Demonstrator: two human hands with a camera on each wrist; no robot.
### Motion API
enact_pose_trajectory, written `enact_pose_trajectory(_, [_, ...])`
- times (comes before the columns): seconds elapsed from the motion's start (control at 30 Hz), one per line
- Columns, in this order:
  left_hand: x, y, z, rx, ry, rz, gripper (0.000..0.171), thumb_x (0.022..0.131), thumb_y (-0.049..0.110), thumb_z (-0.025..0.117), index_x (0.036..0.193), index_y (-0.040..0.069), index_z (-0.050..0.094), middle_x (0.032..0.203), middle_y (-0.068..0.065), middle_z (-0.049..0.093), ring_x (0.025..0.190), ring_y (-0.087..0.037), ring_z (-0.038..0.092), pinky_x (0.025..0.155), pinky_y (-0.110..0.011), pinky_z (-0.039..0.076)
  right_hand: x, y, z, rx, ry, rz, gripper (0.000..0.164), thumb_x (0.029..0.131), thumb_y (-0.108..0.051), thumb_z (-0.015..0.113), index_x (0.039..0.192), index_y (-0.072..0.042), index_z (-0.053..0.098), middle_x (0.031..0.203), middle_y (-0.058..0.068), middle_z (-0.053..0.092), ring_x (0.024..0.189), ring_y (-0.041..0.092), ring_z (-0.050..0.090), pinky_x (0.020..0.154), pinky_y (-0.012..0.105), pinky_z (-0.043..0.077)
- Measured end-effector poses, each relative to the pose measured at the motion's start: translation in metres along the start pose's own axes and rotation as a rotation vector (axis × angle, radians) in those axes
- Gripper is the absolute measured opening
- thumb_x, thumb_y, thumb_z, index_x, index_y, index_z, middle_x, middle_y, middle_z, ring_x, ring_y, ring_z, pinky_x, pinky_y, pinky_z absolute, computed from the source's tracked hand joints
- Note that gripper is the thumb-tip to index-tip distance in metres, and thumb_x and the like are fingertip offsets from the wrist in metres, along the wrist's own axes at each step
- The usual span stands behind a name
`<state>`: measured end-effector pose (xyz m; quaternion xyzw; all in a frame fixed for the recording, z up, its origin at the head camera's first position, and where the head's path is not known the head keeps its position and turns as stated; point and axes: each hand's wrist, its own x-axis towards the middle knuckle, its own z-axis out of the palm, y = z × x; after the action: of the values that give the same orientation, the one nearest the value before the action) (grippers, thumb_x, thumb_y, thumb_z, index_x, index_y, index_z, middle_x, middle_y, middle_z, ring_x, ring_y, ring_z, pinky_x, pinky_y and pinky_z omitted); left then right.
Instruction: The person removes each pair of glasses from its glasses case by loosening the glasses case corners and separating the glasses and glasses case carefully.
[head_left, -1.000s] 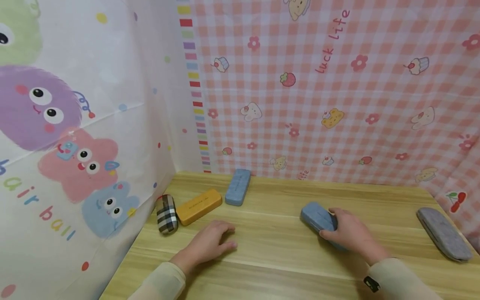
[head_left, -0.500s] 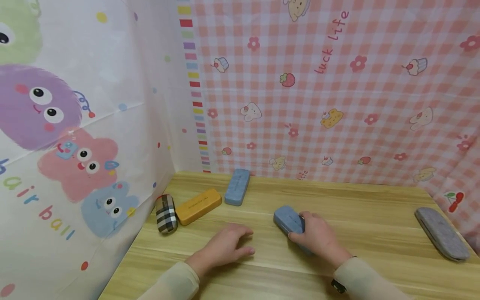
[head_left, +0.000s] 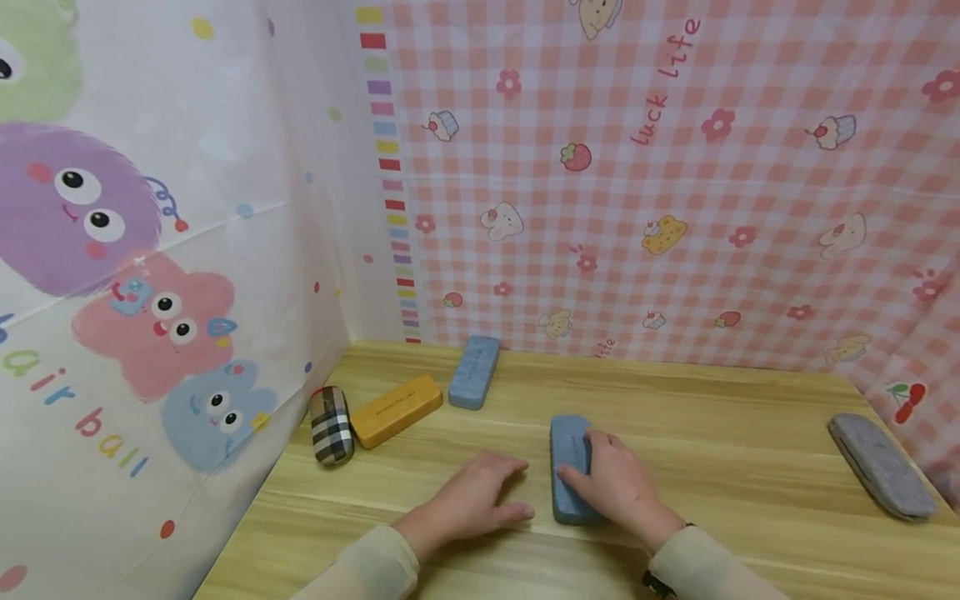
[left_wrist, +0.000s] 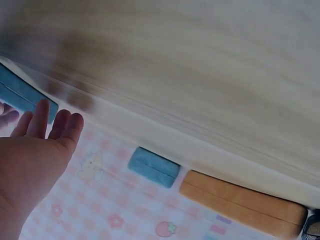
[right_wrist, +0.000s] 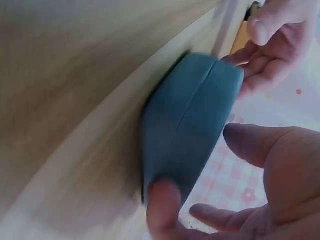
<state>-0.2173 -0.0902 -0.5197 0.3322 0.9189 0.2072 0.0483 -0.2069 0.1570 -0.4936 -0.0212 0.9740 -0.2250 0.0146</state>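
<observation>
In the head view my right hand [head_left: 622,487] holds a blue glasses case [head_left: 564,454] by its sides, thumb on the left and fingers on the right. The case lies lengthwise on the wooden table in front of me. The right wrist view shows this blue case [right_wrist: 195,100] at close range, its seam line visible. My left hand [head_left: 468,504] hovers just left of it, fingers loosely spread, holding nothing. A gap separates it from the case. In the left wrist view the left hand [left_wrist: 37,160] has its fingers apart.
Toward the back left lie a plaid case [head_left: 331,427], an orange glasses case [head_left: 397,411] and a second blue glasses case [head_left: 474,373]. A grey case [head_left: 882,467] lies near the table's right edge. Printed cloths hang behind and at left.
My right hand has slid the blue case leftward and turned it from slanted to nearly straight ahead. The left hand has moved right, closer to it.
</observation>
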Motion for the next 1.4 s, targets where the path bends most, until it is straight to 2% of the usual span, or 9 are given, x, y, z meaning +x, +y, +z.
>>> enact_pose_trajectory(0.13, [0.003, 0.003, 0.0, -0.02, -0.026, -0.054, 0.078, 0.098, 0.059, 0.072, 0.154, 0.008, 0.055, 0.148, -0.006, 0.066, 0.139, -0.023, 0.058, 0.119, -0.042, 0.049, -0.007, -0.003, -0.001, 0.156, -0.038, -0.075, 0.074, 0.1, -0.038, 0.075, 0.152, 0.008, 0.05, 0.159, 0.042, 0.041, 0.145, 0.055, 0.05, 0.115, 0.068, 0.046])
enact_pose_trajectory(0.17, [0.003, 0.004, 0.001, -0.027, -0.026, -0.068, 0.081, 0.097, 0.061, 0.073, 0.155, 0.008, 0.054, 0.149, -0.006, 0.065, 0.14, -0.024, 0.058, 0.119, -0.043, 0.049, -0.009, -0.003, -0.001, 0.194, -0.049, -0.099, 0.072, 0.101, -0.036, 0.075, 0.152, 0.008, 0.05, 0.161, 0.044, 0.035, 0.143, 0.054, 0.052, 0.115, 0.067, 0.047])
enact_pose_trajectory(0.27, [0.006, 0.005, 0.003, -0.033, -0.009, -0.11, 0.089, 0.093, 0.066, 0.075, 0.157, 0.009, 0.052, 0.149, -0.005, 0.065, 0.138, -0.024, 0.058, 0.116, -0.044, 0.052, -0.013, -0.002, 0.0, 0.287, -0.081, -0.153, 0.068, 0.102, -0.027, 0.075, 0.154, 0.007, 0.049, 0.166, 0.046, 0.02, 0.125, 0.044, 0.067, 0.103, 0.054, 0.059])
enact_pose_trajectory(0.37, [0.011, 0.007, 0.005, -0.037, 0.015, -0.144, 0.095, 0.088, 0.07, 0.078, 0.156, 0.01, 0.052, 0.149, -0.004, 0.066, 0.134, -0.024, 0.06, 0.112, -0.045, 0.054, -0.015, -0.001, 0.001, 0.337, -0.127, -0.194, 0.063, 0.103, -0.019, 0.073, 0.157, 0.003, 0.048, 0.17, 0.042, 0.016, 0.101, 0.021, 0.073, 0.082, 0.034, 0.062])
enact_pose_trajectory(0.53, [0.021, 0.01, 0.007, -0.018, 0.058, -0.204, 0.095, 0.084, 0.065, 0.084, 0.153, 0.008, 0.054, 0.145, -0.008, 0.066, 0.128, -0.027, 0.061, 0.107, -0.047, 0.055, -0.013, -0.001, 0.001, 0.351, -0.213, -0.276, 0.058, 0.107, -0.019, 0.066, 0.159, -0.003, 0.047, 0.173, 0.036, 0.019, 0.109, 0.018, 0.072, 0.086, 0.032, 0.061])
enact_pose_trajectory(0.7, [0.031, 0.006, 0.005, 0.015, 0.108, -0.247, 0.081, 0.085, 0.053, 0.088, 0.145, 0.006, 0.06, 0.138, -0.009, 0.07, 0.124, -0.028, 0.063, 0.104, -0.047, 0.057, -0.007, 0.002, 0.003, 0.274, -0.22, -0.371, 0.055, 0.105, -0.019, 0.071, 0.154, -0.004, 0.054, 0.167, 0.031, 0.039, 0.111, 0.025, 0.074, 0.088, 0.038, 0.062])
enact_pose_trajectory(0.9, [0.035, -0.01, -0.004, -0.056, 0.109, -0.263, 0.082, 0.083, 0.046, 0.092, 0.146, 0.004, 0.06, 0.142, -0.013, 0.067, 0.13, -0.031, 0.061, 0.11, -0.047, 0.054, 0.004, 0.014, 0.003, -0.043, 0.031, -0.434, 0.055, 0.092, -0.023, 0.087, 0.14, -0.004, 0.066, 0.147, 0.024, 0.064, 0.132, 0.043, 0.062, 0.112, 0.059, 0.052])
enact_pose_trajectory(1.03, [0.038, -0.024, -0.008, -0.095, 0.097, -0.237, 0.084, 0.083, 0.042, 0.093, 0.15, 0.004, 0.058, 0.149, -0.015, 0.064, 0.14, -0.034, 0.058, 0.117, -0.049, 0.05, 0.013, 0.024, 0.003, -0.179, 0.103, -0.44, 0.064, 0.086, -0.031, 0.092, 0.139, -0.006, 0.068, 0.144, 0.021, 0.066, 0.13, 0.04, 0.06, 0.112, 0.058, 0.051])
enact_pose_trajectory(1.4, [0.054, -0.032, -0.01, -0.112, 0.078, -0.232, 0.085, 0.082, 0.035, 0.096, 0.153, 0.007, 0.057, 0.153, -0.013, 0.063, 0.143, -0.032, 0.058, 0.121, -0.049, 0.047, 0.03, 0.037, 0.001, -0.14, 0.009, -0.435, 0.063, 0.089, -0.027, 0.09, 0.142, -0.005, 0.065, 0.143, 0.02, 0.066, 0.132, 0.038, 0.064, 0.11, 0.055, 0.055])
